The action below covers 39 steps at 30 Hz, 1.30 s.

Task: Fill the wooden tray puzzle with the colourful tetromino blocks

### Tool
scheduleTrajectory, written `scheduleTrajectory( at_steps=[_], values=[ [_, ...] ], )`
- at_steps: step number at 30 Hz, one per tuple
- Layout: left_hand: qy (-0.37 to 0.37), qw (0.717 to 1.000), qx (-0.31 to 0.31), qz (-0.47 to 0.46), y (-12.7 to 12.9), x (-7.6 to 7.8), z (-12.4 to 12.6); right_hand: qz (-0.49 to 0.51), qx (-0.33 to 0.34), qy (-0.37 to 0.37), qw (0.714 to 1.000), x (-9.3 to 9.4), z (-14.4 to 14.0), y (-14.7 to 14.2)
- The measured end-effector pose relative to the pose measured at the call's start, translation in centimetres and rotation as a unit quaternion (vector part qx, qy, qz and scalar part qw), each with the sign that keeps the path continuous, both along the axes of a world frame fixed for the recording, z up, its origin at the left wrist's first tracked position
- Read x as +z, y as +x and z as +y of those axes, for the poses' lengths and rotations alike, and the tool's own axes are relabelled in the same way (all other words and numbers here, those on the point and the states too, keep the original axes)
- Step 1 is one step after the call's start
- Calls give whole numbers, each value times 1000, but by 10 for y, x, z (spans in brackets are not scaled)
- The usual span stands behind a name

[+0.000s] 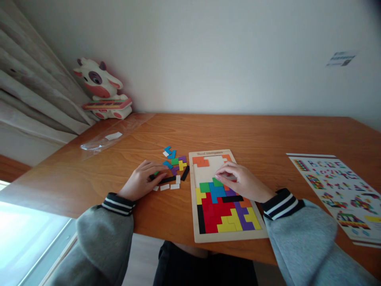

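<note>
Well, both hands are busy over the wooden bench (253, 135) as I look on. The right hand (245, 182) hovers above the puzzle board (205, 173), a pale frame lying flat before the person, its lower part packed with coloured pieces. That hand's fingers (228, 169) curl toward the thumb, the tips just by a green piece (218, 182); whether they pinch anything, I cannot tell. Nearby in the board lie a blue piece (216, 192), some red pieces (212, 218) and a black bar (232, 199). Up in the top left corner sits an orange piece (201, 161), with bare wood below it.

Left of the board, the left hand (139, 182) reaches over the loose pieces (175, 161), its fingers bent and lying close together; a bit of green shows under them, though I can't tell if it is gripped. A black strip (168, 180) lies by the fingertips, and white pieces (175, 186) are scattered nearer the person.

Farther off, a cow toy (101, 93) stands against the wall beside a clear plastic bag (131, 129). A printed sheet (336, 190) lies well to the right.
</note>
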State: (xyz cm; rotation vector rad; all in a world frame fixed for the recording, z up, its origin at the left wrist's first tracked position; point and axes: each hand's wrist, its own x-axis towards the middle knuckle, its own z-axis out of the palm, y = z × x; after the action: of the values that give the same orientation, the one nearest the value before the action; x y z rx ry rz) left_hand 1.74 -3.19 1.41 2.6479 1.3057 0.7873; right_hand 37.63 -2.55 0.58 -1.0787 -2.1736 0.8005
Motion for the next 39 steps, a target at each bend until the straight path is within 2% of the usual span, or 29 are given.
scheduleTrajectory(
  at_steps=[4, 9, 13, 18, 25, 31, 34, 39],
  values=[
    [-16, 998, -34, 45, 13, 0, 17, 1, -2, -9, 1000, 2, 0, 0],
    [-25, 998, -37, 51, 30, -4, 34, 10, -6, -7, 1000, 0, 0, 0],
    [-31, 997, -47, 43, 33, -6, 40, 10, -8, 0, 1000, -1, 0, 1],
    [-35, 997, -72, 11, 34, -9, 40, 14, -7, -4, 1000, 0, 0, 0],
    [-52, 996, -70, -2, 39, -11, 39, 17, -10, -11, 1000, 0, -1, 0],
    [-76, 997, -22, -17, 40, -9, 37, 14, -13, -16, 1000, 0, -1, 0],
    [-51, 997, -20, -45, 41, -7, 34, 13, -13, -16, 1000, 1, 0, -1],
    [-9, 994, -64, -91, 52, 3, 27, 22, -9, -5, 1000, -1, 0, 0]
  ],
)
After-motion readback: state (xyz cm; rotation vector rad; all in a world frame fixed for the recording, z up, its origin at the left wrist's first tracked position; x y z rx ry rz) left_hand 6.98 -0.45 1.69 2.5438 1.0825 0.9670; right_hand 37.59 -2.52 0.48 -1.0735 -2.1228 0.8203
